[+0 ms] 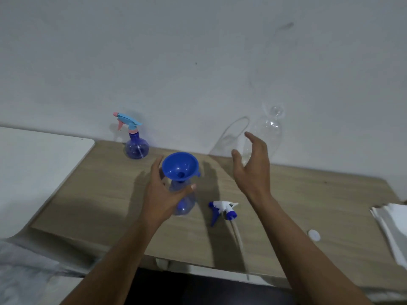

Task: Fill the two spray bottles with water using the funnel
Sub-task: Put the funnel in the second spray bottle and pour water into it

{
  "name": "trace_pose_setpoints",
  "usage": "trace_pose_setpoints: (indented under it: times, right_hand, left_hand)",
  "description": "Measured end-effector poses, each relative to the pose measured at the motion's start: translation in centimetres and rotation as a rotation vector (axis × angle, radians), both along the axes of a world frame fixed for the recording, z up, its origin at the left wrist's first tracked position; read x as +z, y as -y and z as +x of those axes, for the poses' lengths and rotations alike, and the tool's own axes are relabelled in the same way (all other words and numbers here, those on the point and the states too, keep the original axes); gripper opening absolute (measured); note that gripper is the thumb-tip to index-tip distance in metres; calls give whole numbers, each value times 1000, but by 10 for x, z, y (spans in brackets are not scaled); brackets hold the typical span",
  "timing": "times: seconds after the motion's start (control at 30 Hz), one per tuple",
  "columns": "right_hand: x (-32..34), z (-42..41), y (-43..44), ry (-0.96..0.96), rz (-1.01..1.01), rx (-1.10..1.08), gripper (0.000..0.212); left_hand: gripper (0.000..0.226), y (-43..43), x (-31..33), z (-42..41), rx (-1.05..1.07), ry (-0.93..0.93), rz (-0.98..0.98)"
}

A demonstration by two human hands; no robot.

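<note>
Right now the left hand [164, 194] is wrapped around the neck and shoulder of an open blue spray bottle [184, 203] that stands on the wooden tabletop [308, 194], with a blue funnel [180, 165] seated in its mouth. The right hand [253, 164] is spread wide and holds nothing; it hovers just in front of a clear plastic water bottle [269, 130] standing by the wall, and whether the fingers touch it I cannot tell. That bottle looks uncapped, and a small white cap [314, 235] lies well apart on the right of the tabletop. The sprayer head [223, 210] of the held bottle lies on its side just beside it, its dip tube pointing toward the near edge. The second spray bottle [136, 146], with its pink and light-blue sprayer on, stands near the wall to the left, not yet opened. Pouring seems to be the next step, and that is where trouble lies: the clear bottle is soft and open, so a hard squeeze could slop water out before it reaches the funnel. A fast pour could overflow the narrow funnel spout, and the top-heavy funnel could tip if the left hand loosens. Spilled water would run toward the stack of white paper [392, 225] at the right edge.
</note>
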State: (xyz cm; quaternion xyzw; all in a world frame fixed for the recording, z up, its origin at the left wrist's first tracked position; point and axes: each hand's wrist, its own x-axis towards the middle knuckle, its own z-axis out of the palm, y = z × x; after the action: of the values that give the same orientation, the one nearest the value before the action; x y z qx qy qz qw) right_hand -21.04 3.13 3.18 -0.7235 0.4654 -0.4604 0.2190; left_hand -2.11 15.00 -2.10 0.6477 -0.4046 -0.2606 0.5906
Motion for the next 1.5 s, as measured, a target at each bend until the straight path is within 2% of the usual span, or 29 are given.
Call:
trace_pose_setpoints:
  times: [0.07, 0.13, 0.2, 0.27, 0.37, 0.47, 0.57, 0.8, 0.83, 0.9, 0.97, 1.13, 1.37, 1.5]
  right_hand:
    - [3, -12, 18, 12, -70, -134, 60]
    - [5, -22, 35, 38, -54, -231, 74]
    - [5, -31, 53, 75, 64, -216, 87]
    - [0, -38, 69, 83, 145, -133, 96]
    - [-10, -43, 82, 84, 180, -64, 91]
    - [-20, -39, 83, 88, 132, -70, 81]
    - [-27, -39, 84, 135, 104, -66, 77]
    - [-24, -35, 83, 96, 76, -2, 78]
    - [-20, -36, 83, 91, 71, 15, 77]
    - [-10, -37, 82, 64, 55, 48, 77]
    - [4, -39, 80, 20, 40, 95, 77]
    - [50, -43, 71, -145, 54, 273, 74]
    - [91, -41, 44, -674, 63, 608, 73]
    - [102, -41, 35, -834, 157, 707, 72]
  left_hand:
    - [100, 2, 4, -2, 10, -31, -3]
    - [103, 4, 6, -4, 13, -49, -23]
    - [100, 5, 7, -5, 16, -65, -24]
    - [87, 6, 6, -6, 20, -74, -24]
    - [66, 7, 4, -7, 32, -94, -30]
    - [60, 6, 2, -7, 39, -111, -30]
    - [74, 5, 2, -6, 34, -123, -33]
    - [125, 6, 14, -13, 30, -158, -15]
    - [126, 6, 16, -14, 34, -150, -13]
    - [111, 6, 21, -17, 36, -100, -19]
    - [94, 5, 23, -20, 36, -83, -13]
    - [85, 4, 23, -17, 54, -58, -23]
    - [75, 5, 25, -7, 48, -51, 3]
    - [70, 6, 25, -5, 44, -45, 8]
